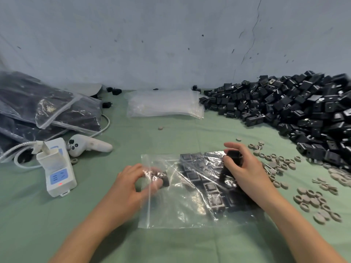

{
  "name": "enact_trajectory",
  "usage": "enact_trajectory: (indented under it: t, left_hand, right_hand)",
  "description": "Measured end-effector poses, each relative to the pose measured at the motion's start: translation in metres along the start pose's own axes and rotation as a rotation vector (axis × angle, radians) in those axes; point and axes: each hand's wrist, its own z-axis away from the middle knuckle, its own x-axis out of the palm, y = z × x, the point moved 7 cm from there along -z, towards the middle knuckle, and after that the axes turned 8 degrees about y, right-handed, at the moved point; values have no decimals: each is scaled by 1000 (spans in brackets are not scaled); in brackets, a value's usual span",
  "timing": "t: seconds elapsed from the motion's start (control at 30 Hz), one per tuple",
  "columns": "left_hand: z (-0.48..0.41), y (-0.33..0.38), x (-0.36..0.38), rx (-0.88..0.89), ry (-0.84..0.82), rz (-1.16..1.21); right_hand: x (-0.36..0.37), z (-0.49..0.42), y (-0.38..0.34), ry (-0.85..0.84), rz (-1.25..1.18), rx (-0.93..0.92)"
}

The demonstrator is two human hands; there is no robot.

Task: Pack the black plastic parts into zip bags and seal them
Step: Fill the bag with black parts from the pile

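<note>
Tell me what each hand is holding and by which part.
Left hand, reaching inside the zip bag, pinches a black part by its sides. Right hand grips a second black part by its sides, between thumb and fingers.

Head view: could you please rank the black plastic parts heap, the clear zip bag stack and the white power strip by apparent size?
1. black plastic parts heap
2. clear zip bag stack
3. white power strip, smallest despite lying nearer the camera

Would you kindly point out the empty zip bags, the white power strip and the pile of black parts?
empty zip bags (pixel 163 104): head view, middle of stack.
white power strip (pixel 60 176): head view, blue socket face.
pile of black parts (pixel 303 111): head view, heap's middle.
</note>
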Motion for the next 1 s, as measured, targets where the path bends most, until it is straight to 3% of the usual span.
enact_trajectory:
  t: [0.17, 0.27, 0.7, 1.0]
  left_hand:
    - [10, -4, 26, 13, -235, -143]
    - [9, -7, 30, 2, -307, -104]
    - [3, 2, 32, 107, -393, -193]
    - [-7, 15, 49, 33, -331, -69]
  right_hand:
    - [1, -1, 1, 3, 28, -16]
    - [1, -1, 2, 2, 31, -23]
    - [3, -4, 5, -22, 15, -30]
    - [3, -2, 0, -17, 3, -23]
